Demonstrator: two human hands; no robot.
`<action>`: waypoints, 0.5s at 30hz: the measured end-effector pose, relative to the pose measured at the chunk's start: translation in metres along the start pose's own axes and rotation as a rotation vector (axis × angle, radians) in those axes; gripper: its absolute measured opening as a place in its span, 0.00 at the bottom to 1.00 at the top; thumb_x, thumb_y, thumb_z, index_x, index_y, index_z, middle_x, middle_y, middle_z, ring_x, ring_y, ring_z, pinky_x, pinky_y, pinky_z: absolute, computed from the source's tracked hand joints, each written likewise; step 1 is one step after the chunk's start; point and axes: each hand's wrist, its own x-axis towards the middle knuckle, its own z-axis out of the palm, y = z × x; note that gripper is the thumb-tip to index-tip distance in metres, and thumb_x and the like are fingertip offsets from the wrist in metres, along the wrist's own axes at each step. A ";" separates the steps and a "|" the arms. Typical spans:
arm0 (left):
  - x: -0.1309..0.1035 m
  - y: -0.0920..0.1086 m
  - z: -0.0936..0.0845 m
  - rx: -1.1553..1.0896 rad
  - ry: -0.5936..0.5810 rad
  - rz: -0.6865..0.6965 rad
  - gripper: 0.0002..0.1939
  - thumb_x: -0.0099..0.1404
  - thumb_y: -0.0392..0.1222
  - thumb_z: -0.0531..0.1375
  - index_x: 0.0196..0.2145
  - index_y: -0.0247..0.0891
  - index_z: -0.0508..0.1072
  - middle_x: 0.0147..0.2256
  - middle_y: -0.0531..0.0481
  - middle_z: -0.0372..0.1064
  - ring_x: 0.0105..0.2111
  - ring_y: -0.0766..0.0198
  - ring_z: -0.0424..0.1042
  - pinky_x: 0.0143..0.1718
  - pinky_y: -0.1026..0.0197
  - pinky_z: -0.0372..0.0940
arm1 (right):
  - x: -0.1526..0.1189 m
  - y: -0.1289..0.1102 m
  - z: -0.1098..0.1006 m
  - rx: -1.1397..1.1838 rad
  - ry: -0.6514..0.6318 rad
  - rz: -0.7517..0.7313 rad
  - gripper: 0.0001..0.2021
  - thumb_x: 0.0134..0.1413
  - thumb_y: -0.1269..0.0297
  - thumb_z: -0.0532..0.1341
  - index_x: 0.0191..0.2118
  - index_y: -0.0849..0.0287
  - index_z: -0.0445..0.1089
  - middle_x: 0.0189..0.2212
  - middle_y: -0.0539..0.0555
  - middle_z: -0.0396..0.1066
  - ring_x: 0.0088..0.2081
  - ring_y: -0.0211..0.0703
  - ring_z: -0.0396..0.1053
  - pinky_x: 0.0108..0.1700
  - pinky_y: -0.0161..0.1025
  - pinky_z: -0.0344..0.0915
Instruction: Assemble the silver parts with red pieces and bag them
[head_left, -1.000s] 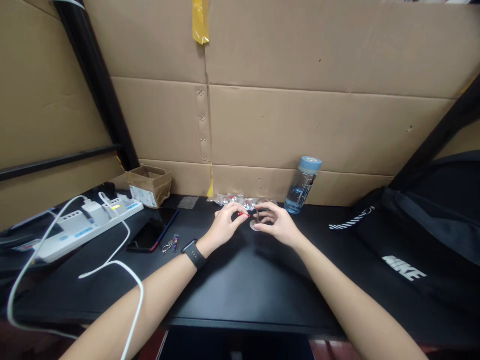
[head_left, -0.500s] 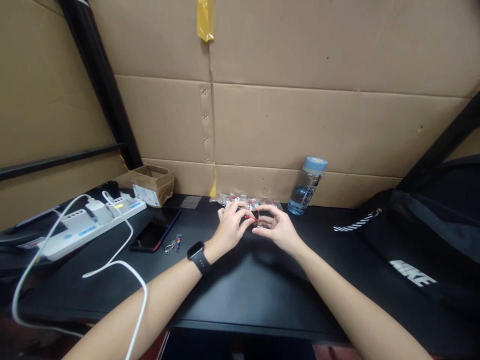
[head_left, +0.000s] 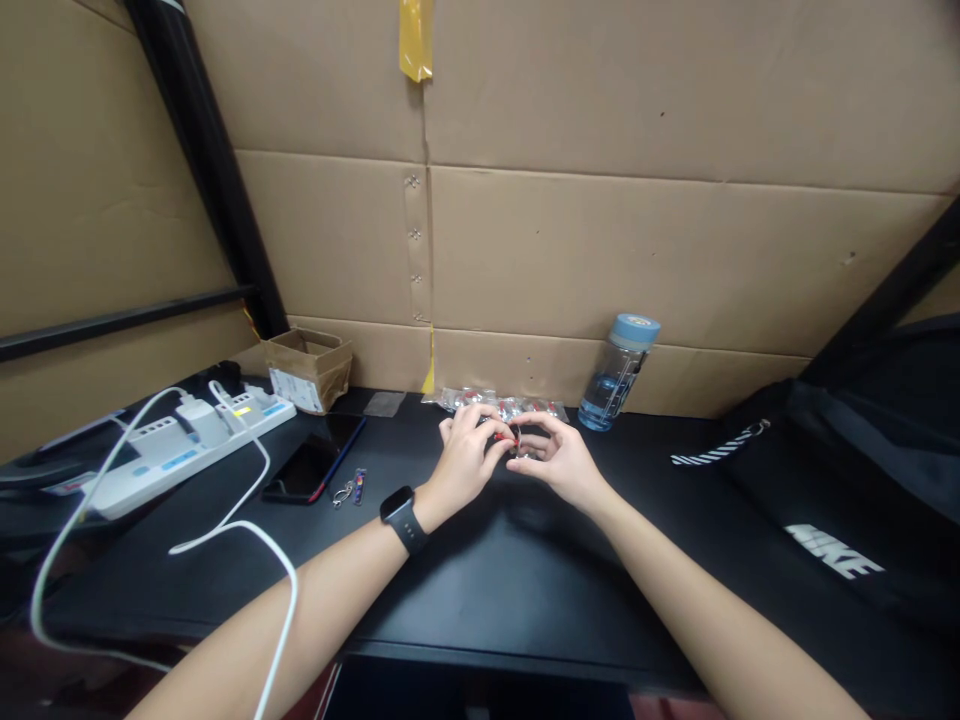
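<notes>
Over the middle of the black table, my left hand pinches a small red piece between thumb and fingers; a dark watch is on that wrist. Close against it, my right hand is curled with thumb and fingertips around a thin metal ring beside the red piece. Fingers cover much of both, so I cannot make out how they join. Just behind my hands lie several small clear plastic packets with red bits inside. To the left rests a keychain with a metal clasp and a patterned tag.
A phone, a white power strip and a white cable are on the left. An open cardboard box stands at the back. A water bottle stands back right, with a black bag farther right. Cardboard walls the rear.
The whole view has shifted slightly. My fingers keep nearly the same hold on the red piece and ring, with only a small shift of the left hand's fingers.
</notes>
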 end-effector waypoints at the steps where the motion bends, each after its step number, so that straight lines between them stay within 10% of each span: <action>1: 0.000 0.000 0.000 0.004 0.003 0.002 0.06 0.72 0.44 0.59 0.40 0.46 0.77 0.49 0.48 0.69 0.54 0.53 0.63 0.52 0.50 0.52 | 0.000 0.001 0.000 0.002 0.000 -0.001 0.28 0.38 0.64 0.78 0.48 0.54 0.72 0.50 0.55 0.72 0.43 0.46 0.77 0.50 0.47 0.74; 15: -0.001 -0.002 0.004 -0.059 0.033 0.005 0.04 0.71 0.43 0.62 0.38 0.44 0.78 0.46 0.49 0.72 0.50 0.55 0.68 0.52 0.51 0.55 | 0.001 0.011 -0.005 -0.005 0.084 0.058 0.27 0.34 0.60 0.80 0.41 0.56 0.70 0.46 0.55 0.74 0.41 0.49 0.79 0.48 0.49 0.77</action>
